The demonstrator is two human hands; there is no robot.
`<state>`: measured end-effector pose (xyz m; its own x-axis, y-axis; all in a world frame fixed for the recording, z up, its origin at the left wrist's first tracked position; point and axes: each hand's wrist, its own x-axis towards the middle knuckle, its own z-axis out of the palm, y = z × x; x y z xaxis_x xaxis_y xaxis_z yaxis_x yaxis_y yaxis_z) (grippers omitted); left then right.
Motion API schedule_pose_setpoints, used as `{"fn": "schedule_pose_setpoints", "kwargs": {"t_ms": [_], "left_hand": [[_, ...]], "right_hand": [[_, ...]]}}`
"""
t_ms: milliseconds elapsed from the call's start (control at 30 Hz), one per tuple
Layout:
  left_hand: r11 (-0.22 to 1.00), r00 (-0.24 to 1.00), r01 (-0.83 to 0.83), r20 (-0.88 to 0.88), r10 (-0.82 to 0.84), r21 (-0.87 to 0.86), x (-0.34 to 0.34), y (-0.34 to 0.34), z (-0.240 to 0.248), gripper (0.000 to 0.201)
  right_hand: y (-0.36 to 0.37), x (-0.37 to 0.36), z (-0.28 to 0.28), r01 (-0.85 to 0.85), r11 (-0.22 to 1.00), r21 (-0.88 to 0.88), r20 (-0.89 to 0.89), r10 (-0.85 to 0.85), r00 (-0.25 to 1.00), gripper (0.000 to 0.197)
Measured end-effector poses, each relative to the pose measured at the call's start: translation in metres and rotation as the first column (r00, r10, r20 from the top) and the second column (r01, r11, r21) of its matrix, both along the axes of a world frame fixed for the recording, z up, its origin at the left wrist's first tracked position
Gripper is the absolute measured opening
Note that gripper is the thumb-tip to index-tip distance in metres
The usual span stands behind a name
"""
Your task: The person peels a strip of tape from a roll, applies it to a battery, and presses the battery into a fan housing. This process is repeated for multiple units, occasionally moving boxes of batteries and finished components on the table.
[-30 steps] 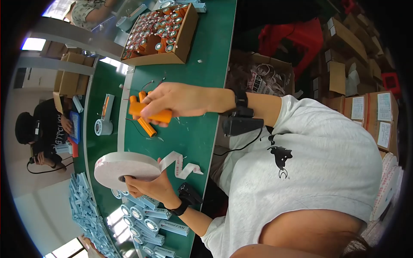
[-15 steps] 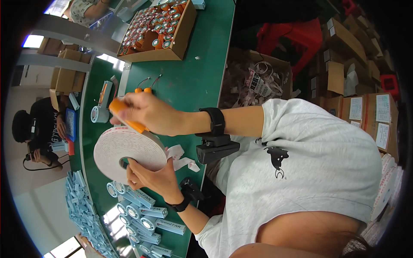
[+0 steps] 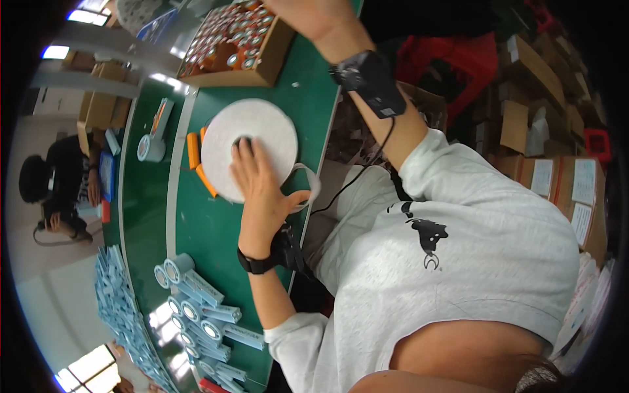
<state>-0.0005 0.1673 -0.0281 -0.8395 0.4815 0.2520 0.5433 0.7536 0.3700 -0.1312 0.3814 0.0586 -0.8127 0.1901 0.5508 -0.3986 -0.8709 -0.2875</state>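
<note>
A large white roll of double-sided tape [image 3: 216, 141] lies flat on the green workbench. My left hand [image 3: 252, 173] rests on its face, fingers spread, fingertips by the core hole. A loose strip of tape [image 3: 313, 187] curls off the roll beside my left thumb. Orange cylindrical battery cells [image 3: 192, 150] lie against the roll's left edge, some partly covered by it. My right hand [image 3: 314, 16] is raised at the top edge, near a carton of batteries [image 3: 239, 77]. Its fingers are cut off by the frame, so what they hold is hidden.
Light-blue handheld fans [image 3: 203, 288] are grouped on the bench's lower part; another fan [image 3: 154, 144] lies at the left. A heap of light-blue casings [image 3: 121, 314] is beyond. Across the bench sits a person in black [image 3: 62, 170]. Red stool [image 3: 452, 62] and cartons [image 3: 570, 190] stand right.
The tape roll, tilted up in my left hand before, now lies flat farther up the bench. My right hand has left the roll and an orange battery cell, moving up toward the battery carton.
</note>
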Motion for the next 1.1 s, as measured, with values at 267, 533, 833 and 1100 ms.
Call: {"fn": "schedule_pose_setpoints", "kwargs": {"t_ms": [267,533,833,1100], "left_hand": [[0.627,0.918,-0.387,-0.219,0.331,-0.676,0.011,-0.192,0.06,0.074],[0.925,0.878,-0.16,0.378,0.293,-0.346,0.03,-0.219,0.053,0.052],[0.979,0.961,-0.198,0.206,0.185,0.041,0.058,-0.174,0.022,0.04],[0.928,0.935,-0.352,-0.001,0.355,0.119,0.06,-0.159,0.01,0.031]], "right_hand": [[0.01,0.029,-0.055,-0.177,0.917,0.359,-0.173,0.251,0.952,0.038],[-0.063,0.044,-0.051,-0.005,0.824,0.567,-0.44,0.307,0.844,0.022],[-0.138,0.098,-0.043,-0.19,0.294,0.937,0.025,0.484,0.875,0.025],[-0.172,0.089,-0.03,0.001,0.217,0.976,-0.108,0.486,0.867,0.024]]}}
